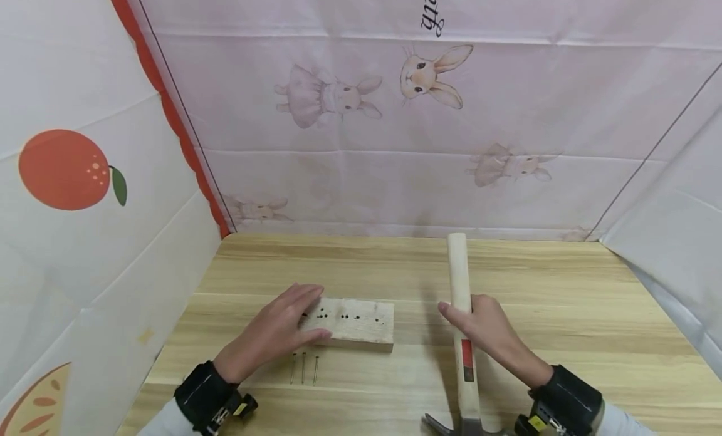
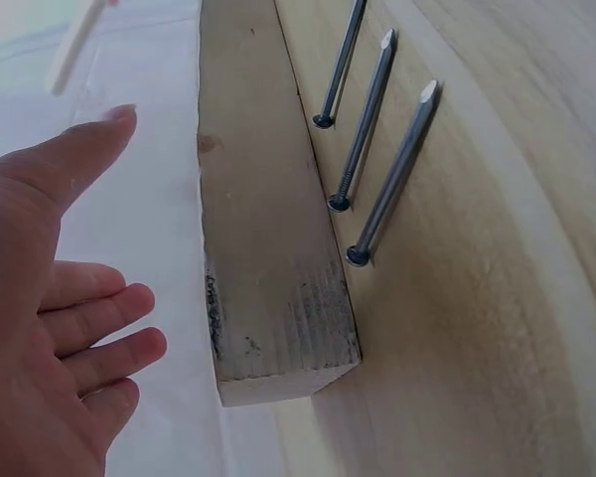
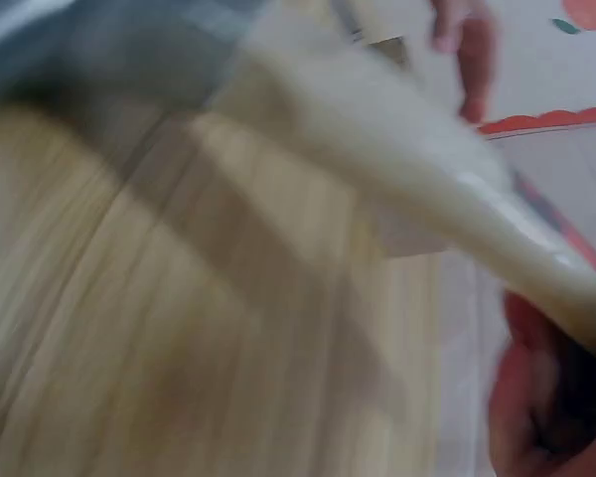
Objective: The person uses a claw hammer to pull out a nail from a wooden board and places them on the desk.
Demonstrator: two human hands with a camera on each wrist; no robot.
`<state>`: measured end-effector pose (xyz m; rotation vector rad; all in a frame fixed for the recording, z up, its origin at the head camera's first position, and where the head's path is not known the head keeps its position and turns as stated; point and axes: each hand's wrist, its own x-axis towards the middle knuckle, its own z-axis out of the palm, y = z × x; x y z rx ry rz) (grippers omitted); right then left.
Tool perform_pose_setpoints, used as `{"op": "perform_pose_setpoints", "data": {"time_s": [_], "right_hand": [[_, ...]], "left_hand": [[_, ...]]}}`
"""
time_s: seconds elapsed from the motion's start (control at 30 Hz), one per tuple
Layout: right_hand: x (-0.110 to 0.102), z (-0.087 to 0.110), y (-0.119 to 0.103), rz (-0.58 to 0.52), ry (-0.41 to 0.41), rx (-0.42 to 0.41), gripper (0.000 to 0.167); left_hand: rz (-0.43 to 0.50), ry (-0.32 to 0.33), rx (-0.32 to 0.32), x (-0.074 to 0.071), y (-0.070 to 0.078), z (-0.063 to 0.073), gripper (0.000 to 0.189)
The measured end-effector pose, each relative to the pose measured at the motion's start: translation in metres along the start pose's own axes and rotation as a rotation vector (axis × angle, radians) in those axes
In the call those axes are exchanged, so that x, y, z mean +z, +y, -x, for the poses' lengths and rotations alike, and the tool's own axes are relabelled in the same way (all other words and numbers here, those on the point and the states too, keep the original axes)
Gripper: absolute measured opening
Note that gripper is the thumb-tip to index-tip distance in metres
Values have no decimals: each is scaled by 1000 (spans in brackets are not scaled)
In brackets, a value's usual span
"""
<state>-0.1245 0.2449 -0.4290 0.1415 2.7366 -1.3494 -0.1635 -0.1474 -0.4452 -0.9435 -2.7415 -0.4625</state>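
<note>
A pale wooden block [image 1: 361, 322] with a row of dark holes in its top lies on the table. My left hand [image 1: 276, 326] hovers at its left end, fingers spread; the left wrist view shows the hand [image 2: 50, 308] apart from the block [image 2: 263, 229]. Three steel nails [image 1: 304, 368] lie side by side in front of the block, their heads towards it in the left wrist view. In my right hand [image 1: 491, 326] I grip a claw hammer [image 1: 459, 273] by its wooden handle. The hammer's metal head points towards me, partly cut off by the frame's lower edge.
The wood-grain table [image 1: 541, 279] is bounded at the back by a pink cloth [image 1: 361, 185] printed with rabbits. White cloths hang on the left [image 1: 141, 254] and right [image 1: 677, 235]. The hammer's shadow falls on the table to its left.
</note>
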Motion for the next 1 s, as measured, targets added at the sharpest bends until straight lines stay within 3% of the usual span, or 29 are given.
{"op": "perform_pose_setpoints", "data": {"time_s": [0.13,0.23,0.37,0.47,1.0], "right_hand": [[8,-6,9,116,76,-54,48],[12,-13,13,271,94,-85,53],[17,-24,16,496,76,-82,58],[21,-31,18,589,41,-72,60],[35,-41,33,685,5,-53,66]], "left_hand": [[-6,17,20,-1,1,0,88],[-16,31,41,-4,2,-1,86],[-41,57,67,-7,3,-1,85],[-57,72,80,-9,3,-1,85],[-62,124,92,-7,3,11,79]]}}
